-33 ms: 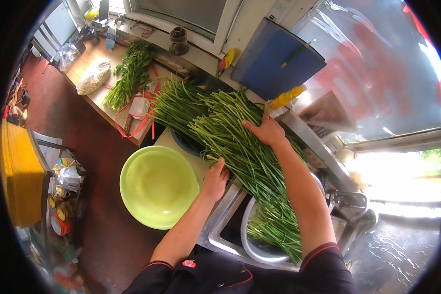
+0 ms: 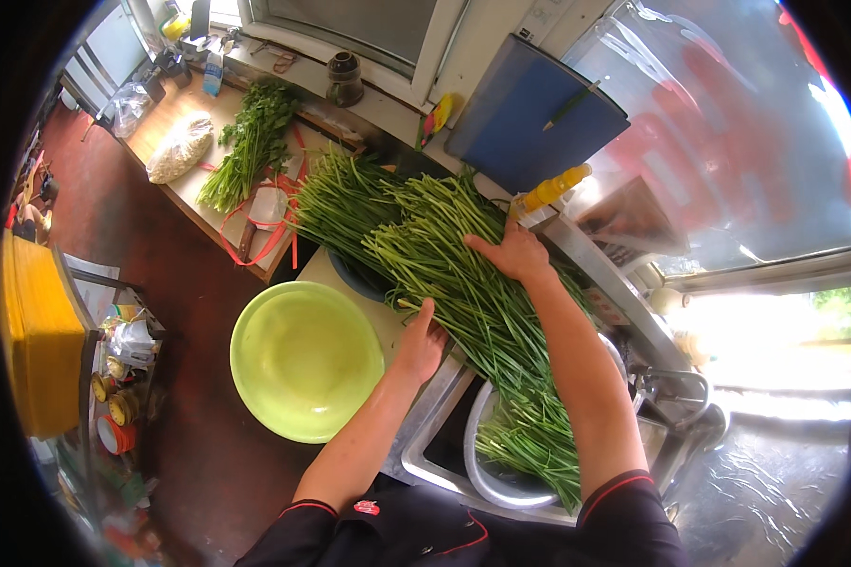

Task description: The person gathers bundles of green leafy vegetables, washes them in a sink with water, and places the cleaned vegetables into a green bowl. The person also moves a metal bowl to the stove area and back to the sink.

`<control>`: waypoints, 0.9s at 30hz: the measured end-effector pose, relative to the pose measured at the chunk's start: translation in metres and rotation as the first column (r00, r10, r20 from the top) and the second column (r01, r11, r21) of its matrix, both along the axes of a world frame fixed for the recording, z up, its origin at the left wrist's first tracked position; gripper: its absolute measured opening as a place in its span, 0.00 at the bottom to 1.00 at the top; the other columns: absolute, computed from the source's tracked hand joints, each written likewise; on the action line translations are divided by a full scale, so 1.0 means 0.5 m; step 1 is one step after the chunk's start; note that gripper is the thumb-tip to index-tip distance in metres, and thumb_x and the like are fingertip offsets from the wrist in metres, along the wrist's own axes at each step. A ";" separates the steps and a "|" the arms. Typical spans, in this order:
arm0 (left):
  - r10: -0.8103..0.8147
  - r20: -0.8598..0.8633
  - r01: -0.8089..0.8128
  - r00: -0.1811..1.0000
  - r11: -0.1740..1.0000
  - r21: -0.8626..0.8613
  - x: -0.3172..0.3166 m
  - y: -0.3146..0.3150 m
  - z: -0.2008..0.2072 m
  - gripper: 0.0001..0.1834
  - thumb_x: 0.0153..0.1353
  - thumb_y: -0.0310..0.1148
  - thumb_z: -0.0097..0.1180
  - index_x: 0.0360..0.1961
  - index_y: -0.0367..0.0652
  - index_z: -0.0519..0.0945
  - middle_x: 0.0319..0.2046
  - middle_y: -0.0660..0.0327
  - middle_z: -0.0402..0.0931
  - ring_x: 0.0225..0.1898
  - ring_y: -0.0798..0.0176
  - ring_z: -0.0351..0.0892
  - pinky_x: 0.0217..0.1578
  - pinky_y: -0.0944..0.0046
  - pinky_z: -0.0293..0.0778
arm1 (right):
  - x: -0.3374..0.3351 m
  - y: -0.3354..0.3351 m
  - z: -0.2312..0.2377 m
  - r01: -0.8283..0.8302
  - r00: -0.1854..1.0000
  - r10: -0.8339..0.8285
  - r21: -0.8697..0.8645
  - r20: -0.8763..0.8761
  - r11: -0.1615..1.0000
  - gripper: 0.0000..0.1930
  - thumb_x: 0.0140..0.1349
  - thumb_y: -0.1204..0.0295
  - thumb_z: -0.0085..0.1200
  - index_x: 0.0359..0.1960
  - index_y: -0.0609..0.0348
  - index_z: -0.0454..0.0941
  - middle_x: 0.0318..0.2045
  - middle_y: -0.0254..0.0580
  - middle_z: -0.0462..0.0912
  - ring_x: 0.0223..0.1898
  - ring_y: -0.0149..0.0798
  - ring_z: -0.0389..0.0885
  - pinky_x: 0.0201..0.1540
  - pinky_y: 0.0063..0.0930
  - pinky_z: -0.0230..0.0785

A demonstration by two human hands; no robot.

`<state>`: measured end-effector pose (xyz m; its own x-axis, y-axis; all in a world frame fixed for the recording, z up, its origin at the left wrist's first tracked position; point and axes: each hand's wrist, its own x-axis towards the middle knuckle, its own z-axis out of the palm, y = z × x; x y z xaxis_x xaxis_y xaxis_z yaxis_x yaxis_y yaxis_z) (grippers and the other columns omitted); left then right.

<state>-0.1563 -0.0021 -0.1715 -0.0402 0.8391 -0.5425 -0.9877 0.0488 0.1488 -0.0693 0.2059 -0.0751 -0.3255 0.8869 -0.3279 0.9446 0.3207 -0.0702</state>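
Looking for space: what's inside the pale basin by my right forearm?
In the basin lie long green leaves. They cover its bottom; your right forearm blocks part of the inside.

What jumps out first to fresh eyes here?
A big heap of long green stalks in the centre, with the left hand at its left edge and the right hand on its right side. Next, the lime-green bowl left of the heap, then the blue board standing beyond the stalks.

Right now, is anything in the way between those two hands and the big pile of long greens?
Nothing that I can see. The right hand is on the greens, and the left hand is at their left edge. The bowl is farther left, not between.
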 end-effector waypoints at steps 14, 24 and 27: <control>0.014 0.073 -0.019 0.997 0.998 0.068 0.030 0.089 -0.006 0.45 0.49 0.63 0.64 0.60 0.42 0.69 0.57 0.56 0.71 0.58 0.52 0.69 0.59 0.51 0.66 | -0.004 -0.106 0.034 0.014 0.995 -0.006 0.083 -0.102 0.996 0.53 0.33 0.28 0.61 0.48 0.68 0.73 0.43 0.58 0.76 0.49 0.57 0.77 0.51 0.46 0.70; 0.043 0.022 -0.043 0.999 0.999 -0.005 0.026 0.044 0.023 0.53 0.45 0.76 0.53 0.63 0.46 0.67 0.60 0.57 0.69 0.61 0.51 0.67 0.60 0.47 0.64 | -0.030 -0.236 0.073 -0.079 0.965 0.128 0.212 -0.228 0.974 0.48 0.33 0.37 0.67 0.47 0.66 0.70 0.42 0.56 0.76 0.46 0.56 0.75 0.51 0.48 0.67; 0.060 0.083 -0.059 0.995 0.998 -0.018 0.024 0.038 -0.008 0.51 0.48 0.75 0.51 0.61 0.43 0.70 0.58 0.55 0.71 0.58 0.51 0.70 0.59 0.48 0.68 | -0.026 -0.211 0.056 0.058 0.942 -0.014 0.123 -0.336 0.991 0.53 0.34 0.34 0.66 0.50 0.72 0.70 0.48 0.59 0.72 0.52 0.57 0.71 0.53 0.50 0.66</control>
<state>-0.1441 0.0169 -0.1753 -0.0440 0.8282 -0.5587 -0.9978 -0.0089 0.0654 -0.0821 0.1002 -0.0472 -0.3633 0.9276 -0.0875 0.8852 0.3143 -0.3430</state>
